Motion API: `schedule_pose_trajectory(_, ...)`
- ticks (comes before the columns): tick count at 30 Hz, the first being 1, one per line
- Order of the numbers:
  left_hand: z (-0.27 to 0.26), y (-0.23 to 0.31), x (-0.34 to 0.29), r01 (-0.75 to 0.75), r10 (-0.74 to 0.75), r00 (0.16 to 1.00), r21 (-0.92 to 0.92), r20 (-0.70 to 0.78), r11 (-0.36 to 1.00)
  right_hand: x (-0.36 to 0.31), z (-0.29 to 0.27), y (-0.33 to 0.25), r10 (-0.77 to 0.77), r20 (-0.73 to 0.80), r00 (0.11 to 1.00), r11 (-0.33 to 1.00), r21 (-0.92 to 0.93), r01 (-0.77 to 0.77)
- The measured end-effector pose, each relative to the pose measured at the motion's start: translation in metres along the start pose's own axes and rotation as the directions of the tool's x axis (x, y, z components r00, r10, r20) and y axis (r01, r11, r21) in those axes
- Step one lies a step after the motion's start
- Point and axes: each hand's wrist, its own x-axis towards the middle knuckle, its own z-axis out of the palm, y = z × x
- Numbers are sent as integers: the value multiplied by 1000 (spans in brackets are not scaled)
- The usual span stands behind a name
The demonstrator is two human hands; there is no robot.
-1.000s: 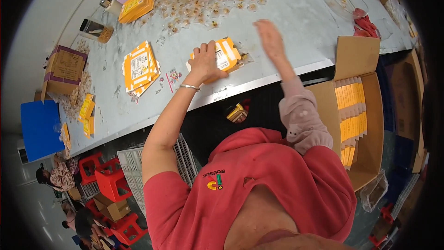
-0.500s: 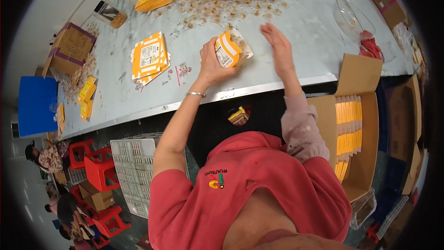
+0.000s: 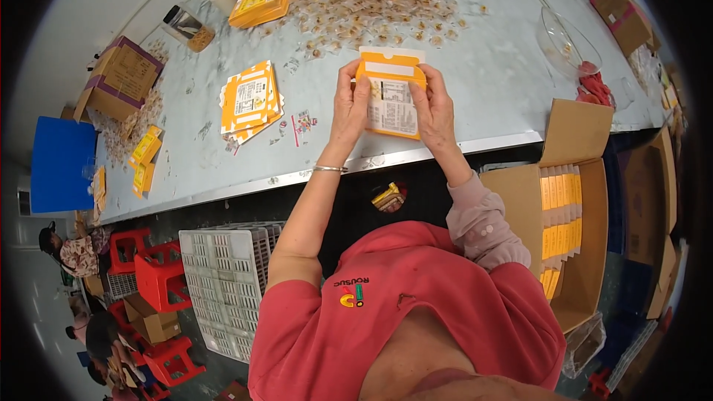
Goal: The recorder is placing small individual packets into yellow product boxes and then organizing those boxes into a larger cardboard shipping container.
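Between my two hands, over the table's front edge, is a yellow and white carton [image 3: 394,108] with its top flap raised. My left hand [image 3: 350,108] grips its left side, thumb on the printed face. On the other side my right hand [image 3: 434,111] holds it the same way. A stack of flat yellow and white cartons [image 3: 251,100] lies to the left of my left hand. Beyond the carton spreads a heap of small clear-wrapped pieces [image 3: 379,0]. Some tiny colourful packets [image 3: 303,125] lie between the stack and my left wrist.
An opened cardboard box [image 3: 512,200] holding rows of yellow cartons [image 3: 561,212] stands at my right. Far left on the table are a jar [image 3: 187,30] and a brown box [image 3: 126,74]. A clear bowl [image 3: 561,37] and red cloth [image 3: 593,87] lie at right. A grey crate [image 3: 223,282] stands below left.
My right hand, open and apart before, has come in and taken hold of the carton's right side. The carton has turned from tilted to facing me squarely.
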Motion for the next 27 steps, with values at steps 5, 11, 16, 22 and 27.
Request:
schedule_pose_trajectory(5,20,-5,-6,171,-173,982,-40,-75,985,1,-1,35,141,-71,987,979,156,-129)
schedule_pose_trajectory(11,24,15,-16,137,-161,981,-203,-105,969,-5,6,8,398,-139,907,658,732,-176)
schedule_pose_trajectory(16,21,-5,-39,-68,72,996,-64,54,996,-7,-13,39,221,-67,973,712,693,-114)
schedule_pose_trajectory(22,10,-22,-55,179,-162,969,-76,188,981,-18,-18,21,306,105,946,686,665,-296)
schedule_pose_trajectory(27,7,-12,-54,149,-140,986,-109,89,983,-17,-15,1,255,173,951,696,650,-305)
